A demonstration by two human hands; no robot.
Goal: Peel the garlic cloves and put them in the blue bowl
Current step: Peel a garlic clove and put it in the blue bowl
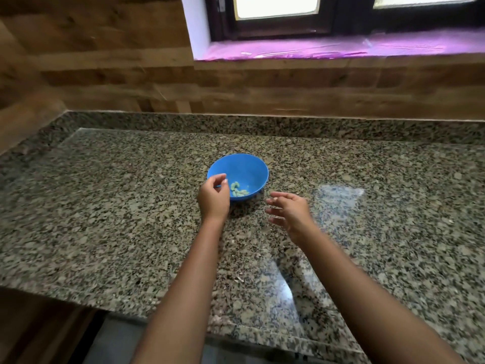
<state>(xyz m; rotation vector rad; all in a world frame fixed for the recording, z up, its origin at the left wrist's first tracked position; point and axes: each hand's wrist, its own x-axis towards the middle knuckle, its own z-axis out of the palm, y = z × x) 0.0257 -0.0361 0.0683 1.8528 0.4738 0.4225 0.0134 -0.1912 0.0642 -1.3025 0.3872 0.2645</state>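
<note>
A blue bowl (245, 169) stands on the granite counter (105, 206), with several pale peeled garlic cloves (238, 190) lying at its bottom. My left hand (214, 197) hovers over the bowl's near-left rim, its thumb and fingers apart and nothing visible between them. To the right of the bowl and nearer to me, my right hand (288, 208) floats above the counter, blurred, with its fingers spread and pointing left. It holds nothing and does not touch the bowl.
A scrap of garlic skin (240, 279) lies on the counter between my forearms. A wooden wall runs behind the counter and on the left. A window sill with pink film (328, 48) sits above. The counter's front edge (78, 298) is near me.
</note>
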